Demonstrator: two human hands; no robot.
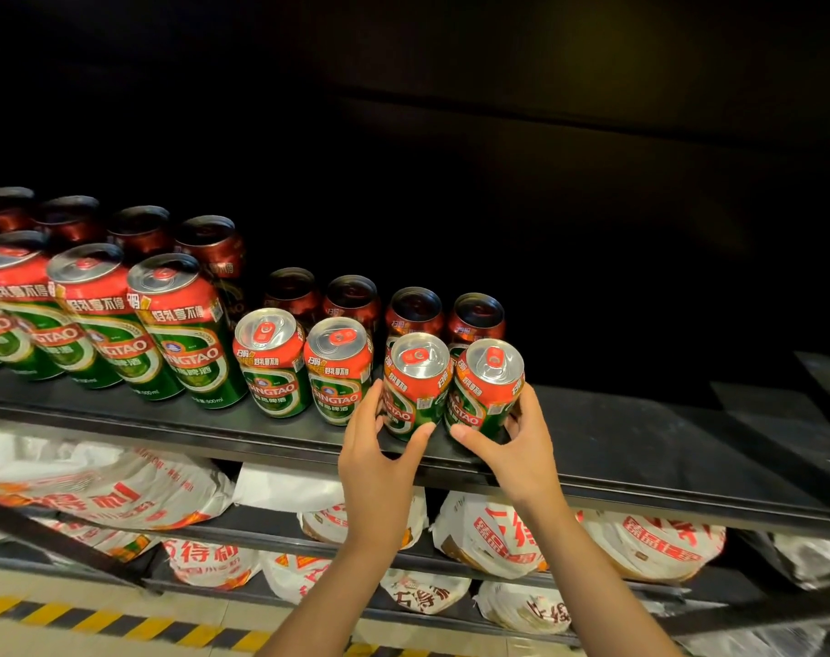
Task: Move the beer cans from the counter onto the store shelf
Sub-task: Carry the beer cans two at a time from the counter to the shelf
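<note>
Two short green-and-red beer cans stand side by side at the front of the black shelf [640, 448]. My left hand [380, 462] grips the left can [413, 386], thumb on its front and fingers round its left side. My right hand [512, 448] grips the right can [486, 388], thumb at its base and fingers round its right side. Both cans sit upright on the shelf board. Left of them stand two more short cans [304, 367], then several tall green cans [181, 329]. Dark red cans [413, 310] fill the row behind.
The shelf to the right of the held cans is bare black board. Below, lower shelves hold white bags with red print [498, 533]. A yellow-and-black striped line [119, 618] runs along the floor at the bottom left. The space above the cans is dark.
</note>
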